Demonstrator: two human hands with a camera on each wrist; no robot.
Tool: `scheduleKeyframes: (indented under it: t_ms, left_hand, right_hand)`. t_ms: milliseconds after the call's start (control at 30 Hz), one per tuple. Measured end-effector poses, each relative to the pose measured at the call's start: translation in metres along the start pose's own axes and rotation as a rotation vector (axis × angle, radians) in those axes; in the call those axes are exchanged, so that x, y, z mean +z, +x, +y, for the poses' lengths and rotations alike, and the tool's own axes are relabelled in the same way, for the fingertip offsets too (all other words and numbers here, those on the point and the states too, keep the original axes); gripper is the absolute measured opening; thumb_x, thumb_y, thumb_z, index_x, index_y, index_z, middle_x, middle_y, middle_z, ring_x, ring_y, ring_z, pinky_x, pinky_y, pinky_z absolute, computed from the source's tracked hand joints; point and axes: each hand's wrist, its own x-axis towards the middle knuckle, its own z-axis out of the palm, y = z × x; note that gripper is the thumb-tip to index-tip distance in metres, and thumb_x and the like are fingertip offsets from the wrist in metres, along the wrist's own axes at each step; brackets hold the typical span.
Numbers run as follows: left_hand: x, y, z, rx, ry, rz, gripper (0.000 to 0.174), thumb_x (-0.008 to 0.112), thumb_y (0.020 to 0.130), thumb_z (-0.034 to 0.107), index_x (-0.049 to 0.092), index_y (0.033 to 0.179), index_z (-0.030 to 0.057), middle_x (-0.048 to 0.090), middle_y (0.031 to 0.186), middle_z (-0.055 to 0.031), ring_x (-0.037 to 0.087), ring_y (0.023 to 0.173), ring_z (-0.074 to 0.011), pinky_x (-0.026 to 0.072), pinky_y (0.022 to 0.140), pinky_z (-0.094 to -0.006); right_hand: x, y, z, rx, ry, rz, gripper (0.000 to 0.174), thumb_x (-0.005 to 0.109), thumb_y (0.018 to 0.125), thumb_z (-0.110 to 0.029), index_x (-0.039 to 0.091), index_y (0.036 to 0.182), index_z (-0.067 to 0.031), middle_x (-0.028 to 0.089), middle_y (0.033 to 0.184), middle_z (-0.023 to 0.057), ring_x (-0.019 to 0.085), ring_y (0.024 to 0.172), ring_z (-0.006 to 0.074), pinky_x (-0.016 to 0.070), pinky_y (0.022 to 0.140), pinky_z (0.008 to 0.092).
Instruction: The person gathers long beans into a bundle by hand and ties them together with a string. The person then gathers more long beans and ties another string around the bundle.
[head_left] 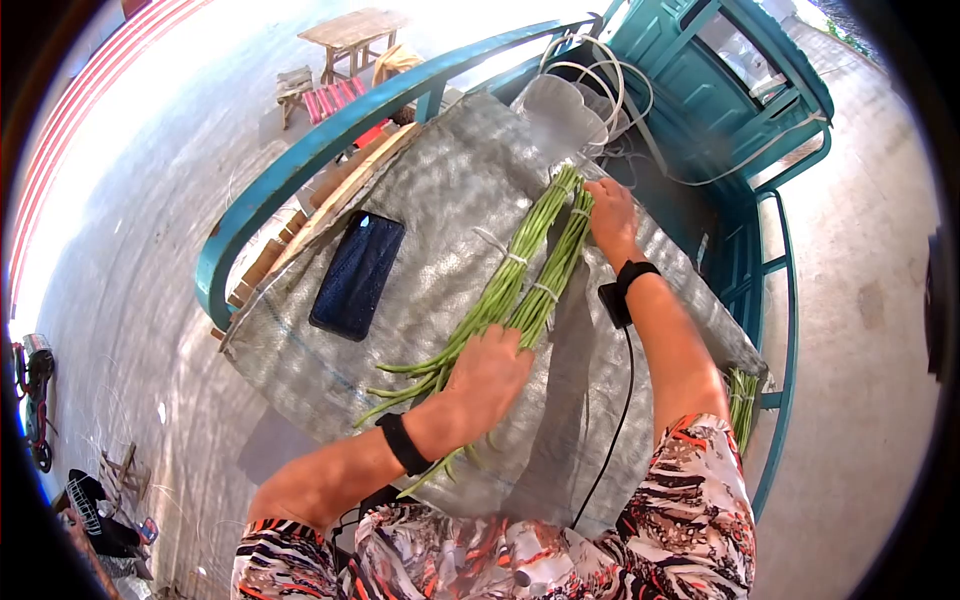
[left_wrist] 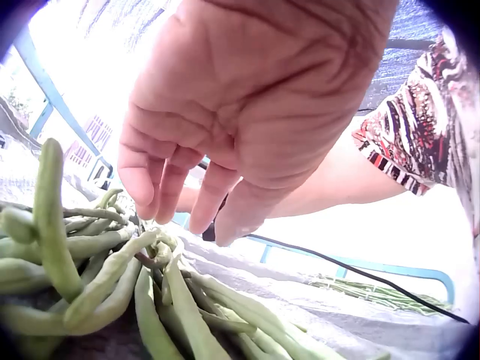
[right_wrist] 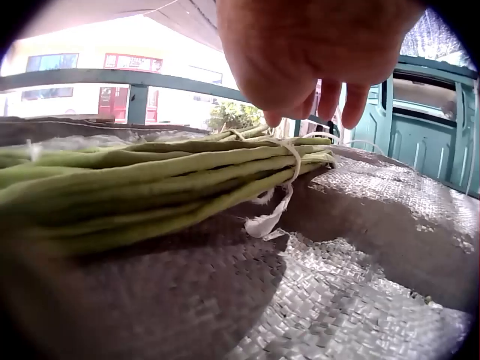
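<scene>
Two tied bundles of long beans [head_left: 505,285] lie side by side on the desk [head_left: 440,190], which is covered w/ a woven plastic sack. They run from near-left to far-right.

Left hand [head_left: 490,372] lies over the near, loose ends. Wrist view shows its fingers [left_wrist: 176,187] only lightly bent above the bean ends [left_wrist: 105,277], gripping nothing. Right hand [head_left: 612,215] sits at the far end of the right-hand bundle. Its fingertips [right_wrist: 289,94] point down just over the beans near a white tie [right_wrist: 285,187], not wrapped round anything, so it's open too.

Looks like the bundles are being evened up end to end. To do it well:
- Push gently w/ flat hands from both ends, so pods slide rather than kink or snap.
- Don't drag the ties off.
- Near ends splay out past the left hand, so prob. gather those in first.

Around:
- Dark phone [head_left: 357,273]: flat on the sack, left of the beans & apart from them, so no obstacle.
- Black cable [head_left: 622,390]: runs down from the right wrist across the sack, beside the right bundle. Could snag pods if that arm sweeps.
- White bag [head_left: 560,110] & white cords [head_left: 615,85]: just beyond the far end, so little room to push that way.
- More beans [head_left: 742,400]: hang at the desk's right edge.
- Teal rail [head_left: 330,140]: borders the left side.
</scene>
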Motion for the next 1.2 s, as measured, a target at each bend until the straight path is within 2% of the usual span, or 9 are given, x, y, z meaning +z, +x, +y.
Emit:
scheduleKeyframes:
  t_ms: [133,167,267,400,600,833,1067,1100,1200]
  left_hand:
    - [0.013,-0.012,-0.002,0.015,0.066,-0.025,0.023,0.059,0.071,0.003,0.06,0.093,0.0023,0.054,0.096,-0.0139,0.053,0.088,-0.0295,0.0471,0.069,-0.0374]
    - [0.014,-0.014,-0.002,0.008,0.112,-0.05,0.024,0.059,0.071,0.003,0.06,0.095,0.0024,0.054,0.097,-0.0137,0.053,0.088,-0.0293,0.047,0.07,-0.0371]
    - [0.009,-0.014,0.001,0.02,0.166,-0.145,0.026,0.058,0.072,0.004,0.06,0.099,0.0019,0.053,0.099,-0.0132,0.053,0.089,-0.0289,0.0465,0.069,-0.0365]
    - [0.025,-0.018,-0.001,-0.219,-0.175,0.027,0.019,0.058,0.077,0.006,0.059,0.096,0.0033,0.053,0.095,-0.0119,0.054,0.088,-0.0298,0.0476,0.071,-0.041]
    - [0.025,-0.021,-0.009,-0.312,-0.192,0.177,0.008,0.056,0.085,0.01,0.057,0.091,0.0053,0.054,0.087,-0.0144,0.057,0.081,-0.0337,0.0483,0.065,-0.0434]
    - [0.023,-0.007,-0.02,-0.361,-0.257,0.059,0.01,0.058,0.085,0.013,0.054,0.09,0.0053,0.053,0.086,-0.0159,0.057,0.079,-0.0372,0.0472,0.066,-0.0481]
    - [0.022,-0.006,-0.019,-0.278,-0.261,0.062,0.025,0.066,0.078,0.01,0.05,0.097,0.0046,0.052,0.088,-0.0158,0.057,0.078,-0.0371,0.0477,0.065,-0.0474]
    - [0.021,-0.007,-0.019,-0.263,-0.25,0.073,0.027,0.066,0.078,0.01,0.049,0.098,0.0045,0.052,0.088,-0.0159,0.057,0.078,-0.0369,0.0479,0.064,-0.0471]
    - [0.02,-0.009,-0.018,-0.237,-0.242,0.093,0.027,0.067,0.077,0.009,0.048,0.097,0.0043,0.051,0.089,-0.016,0.057,0.077,-0.036,0.0485,0.063,-0.0465]
  right_hand:
    - [0.003,0.015,-0.004,0.314,-0.019,-0.121,0.018,0.051,0.093,-0.015,0.064,0.105,-0.0156,0.057,0.113,0.0097,0.05,0.108,0.0326,0.0411,0.092,0.043]
    - [0.002,0.021,-0.004,0.424,0.024,-0.192,0.023,0.05,0.094,-0.025,0.067,0.104,-0.0142,0.058,0.113,0.0113,0.049,0.109,0.0346,0.0394,0.094,0.0453]
    - [0.012,0.033,-0.006,0.605,0.109,-0.253,0.029,0.051,0.091,-0.033,0.07,0.103,-0.0129,0.062,0.112,0.0125,0.049,0.11,0.0363,0.038,0.096,0.0467]
    - [0.035,0.041,0.008,0.639,0.189,-0.279,0.031,0.054,0.087,-0.035,0.07,0.103,-0.0127,0.065,0.109,0.0129,0.047,0.113,0.0399,0.0376,0.096,0.0506]
    - [0.055,0.037,0.017,0.691,0.208,-0.259,0.029,0.057,0.082,-0.033,0.07,0.098,-0.0127,0.066,0.106,0.013,0.047,0.112,0.0411,0.0393,0.093,0.0505]
    - [0.043,0.042,0.026,0.643,0.288,-0.332,0.035,0.057,0.077,-0.042,0.069,0.093,-0.0134,0.068,0.097,0.011,0.048,0.109,0.0409,0.0389,0.091,0.0472]
    - [0.046,0.042,0.03,0.678,0.382,-0.401,0.036,0.058,0.077,-0.044,0.068,0.097,-0.0162,0.066,0.101,0.0112,0.044,0.113,0.0413,0.0382,0.092,0.0472]
    - [0.051,0.038,0.033,0.659,0.385,-0.324,0.036,0.058,0.079,-0.043,0.069,0.098,-0.0151,0.067,0.096,0.0093,0.052,0.106,0.0356,0.0401,0.089,0.0431]
    - [0.057,0.035,0.039,0.63,0.637,-0.218,0.034,0.06,0.08,-0.04,0.07,0.097,-0.0131,0.068,0.09,0.0066,0.059,0.091,0.0278,0.0414,0.085,0.0382]
